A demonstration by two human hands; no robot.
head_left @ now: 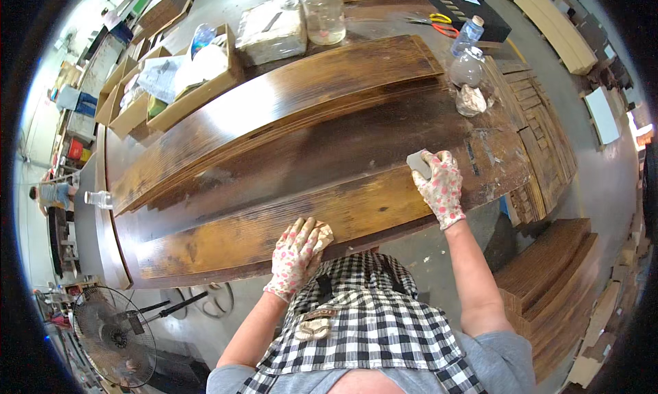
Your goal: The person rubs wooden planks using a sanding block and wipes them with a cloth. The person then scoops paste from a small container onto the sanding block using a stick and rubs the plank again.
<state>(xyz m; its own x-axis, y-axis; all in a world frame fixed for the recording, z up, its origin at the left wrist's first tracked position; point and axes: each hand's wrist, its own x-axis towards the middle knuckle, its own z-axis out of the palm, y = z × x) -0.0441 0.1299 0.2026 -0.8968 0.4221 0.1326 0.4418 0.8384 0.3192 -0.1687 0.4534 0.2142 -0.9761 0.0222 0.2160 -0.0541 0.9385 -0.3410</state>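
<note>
A long brown wooden board [370,200] with dark grain lies along the table's near edge. My left hand [293,258], in a white glove with pink dots, rests on its near edge, closed on a crumpled beige cloth or paper [325,236]. Over the board's right end, my right hand [442,187], gloved the same way, grips a small grey block [417,164]. The block's underside is hidden. Beyond it, a stack of similar boards [274,96] lies across the table, its top glossy with reflected light.
Cardboard trays [205,78] of odds and ends, a plastic-wrapped package [273,32] and a large clear jar [323,17] stand at the back. Scissors [442,25] and bottles [468,36] are at the far right. A fan [115,336] stands lower left; more boards [548,264] are stacked right.
</note>
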